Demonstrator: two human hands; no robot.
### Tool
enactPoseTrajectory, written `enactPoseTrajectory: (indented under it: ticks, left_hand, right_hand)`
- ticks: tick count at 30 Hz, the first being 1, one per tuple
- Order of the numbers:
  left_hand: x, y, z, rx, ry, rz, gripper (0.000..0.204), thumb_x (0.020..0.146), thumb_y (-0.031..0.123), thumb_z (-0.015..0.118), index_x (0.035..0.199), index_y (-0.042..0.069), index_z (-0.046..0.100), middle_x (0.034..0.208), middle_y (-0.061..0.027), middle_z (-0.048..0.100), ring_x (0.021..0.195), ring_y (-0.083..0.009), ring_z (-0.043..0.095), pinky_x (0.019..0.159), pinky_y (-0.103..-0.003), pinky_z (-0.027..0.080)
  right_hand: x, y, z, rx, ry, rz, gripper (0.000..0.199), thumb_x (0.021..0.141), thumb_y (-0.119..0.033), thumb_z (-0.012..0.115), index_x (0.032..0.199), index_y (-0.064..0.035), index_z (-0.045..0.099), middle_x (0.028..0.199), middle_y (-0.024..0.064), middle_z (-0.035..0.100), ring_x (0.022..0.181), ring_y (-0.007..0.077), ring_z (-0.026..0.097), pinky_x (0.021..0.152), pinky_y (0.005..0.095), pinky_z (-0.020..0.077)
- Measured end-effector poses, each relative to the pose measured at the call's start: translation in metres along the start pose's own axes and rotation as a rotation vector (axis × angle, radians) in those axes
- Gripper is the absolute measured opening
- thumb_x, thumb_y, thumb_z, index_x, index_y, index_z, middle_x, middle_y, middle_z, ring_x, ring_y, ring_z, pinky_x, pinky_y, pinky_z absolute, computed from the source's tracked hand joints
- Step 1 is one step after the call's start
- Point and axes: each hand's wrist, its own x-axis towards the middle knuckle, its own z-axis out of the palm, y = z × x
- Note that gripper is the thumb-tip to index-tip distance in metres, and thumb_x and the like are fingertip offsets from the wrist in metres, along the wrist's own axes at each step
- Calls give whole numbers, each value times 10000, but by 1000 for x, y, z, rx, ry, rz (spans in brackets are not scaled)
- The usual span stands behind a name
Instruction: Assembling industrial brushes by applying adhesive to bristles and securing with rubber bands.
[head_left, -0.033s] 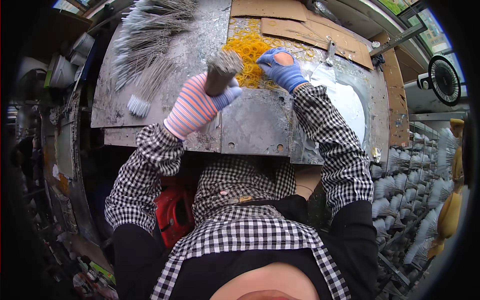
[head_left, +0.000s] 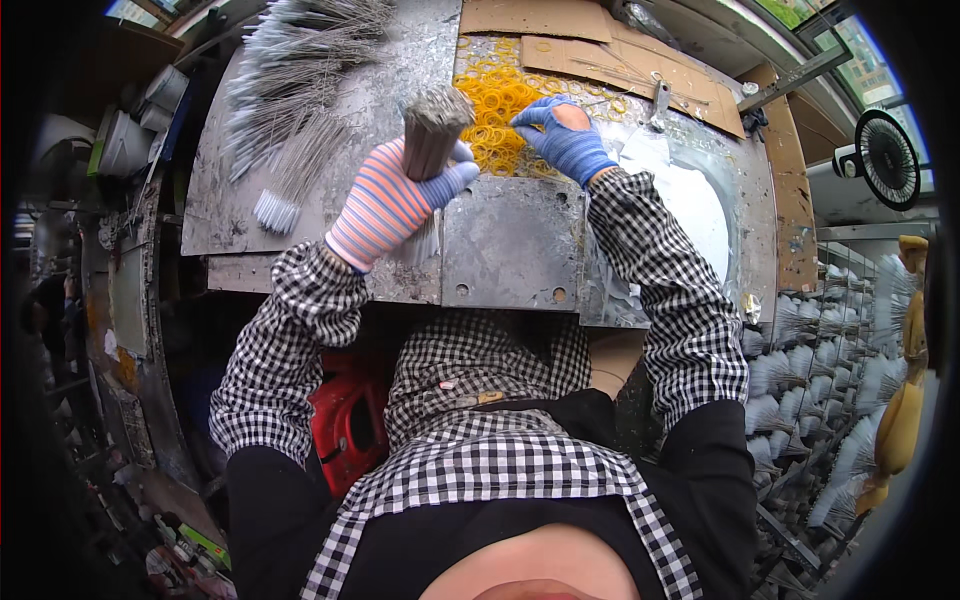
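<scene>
My left hand [head_left: 392, 205], in a striped pink and blue glove, is wrapped round a thick bundle of thin metal wires [head_left: 433, 130]. The bundle stands nearly upright in the fist, its packed wire ends at the top and paler ends just showing below the hand. A heap of yellow rubber bands [head_left: 497, 95] lies on the table beyond the bundle. At the heap's right edge is my right hand [head_left: 562, 138], in a blue glove with a hole over its back. Its fingertips are drawn together against the bands; whatever they pinch cannot be made out.
White-tipped wire bundles [head_left: 290, 100] are piled at the table's far left. Cardboard sheets [head_left: 630, 75] lie at the back right, above a white smeared patch [head_left: 690, 205]. A black fan [head_left: 887, 160] and racks of white-tipped wires [head_left: 800, 370] stand on the right.
The wire bundle in my left hand has tipped more upright, its top shifting slightly left. My right hand has stayed almost still at the rubber bands.
</scene>
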Motion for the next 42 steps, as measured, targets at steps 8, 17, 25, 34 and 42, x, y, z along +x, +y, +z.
enactPoseTrajectory:
  ticks: [8, 17, 25, 34, 42]
  left_hand:
    - [27, -17, -2, 155, 41, -1, 339, 885, 307, 832, 1048, 25, 739, 846, -58, 737, 775, -121, 670, 721, -337, 561]
    - [8, -7, 3, -7, 17, -137, 461, 869, 434, 834, 1057, 28, 725, 769, -64, 705, 671, -130, 662, 644, -310, 550]
    - [-14, -4, 14, 785, -300, 259, 313, 956, 385, 606, 1011, 92, 700, 903, -147, 746, 878, -346, 742, 766, -458, 587]
    - [-21, -5, 24, 120, -45, 558, 327, 899, 335, 798, 1024, 50, 697, 838, -91, 736, 751, -247, 717, 692, -410, 571]
    - [-24, 2, 41, 988, -460, 277, 246, 906, 306, 784, 951, 74, 716, 757, -87, 700, 719, -163, 678, 675, -367, 553]
  right_hand:
    - [-33, -89, -61, 1111, -130, 288, 345, 975, -230, 601, 1137, 54, 711, 1140, 124, 713, 1121, 238, 654, 1046, 352, 460]
    - [-47, -139, -85, 1123, -179, 218, 463, 1010, -138, 610, 1450, -3, 568, 1234, 175, 707, 837, 176, 722, 681, 270, 573]
    - [-40, -150, -70, 100, 1, -298, 837, 741, -354, 932, 1419, -28, 564, 1075, 142, 736, 1005, 278, 718, 865, 358, 572]
    - [-25, -87, -67, 1516, -71, 422, 809, 1002, -647, 533, 1394, 60, 543, 1171, 148, 725, 990, 198, 725, 785, 311, 611]
    - [-27, -151, -86, 310, -103, 66, 232, 798, -131, 886, 993, -29, 812, 932, 21, 773, 759, 92, 659, 705, 250, 502]
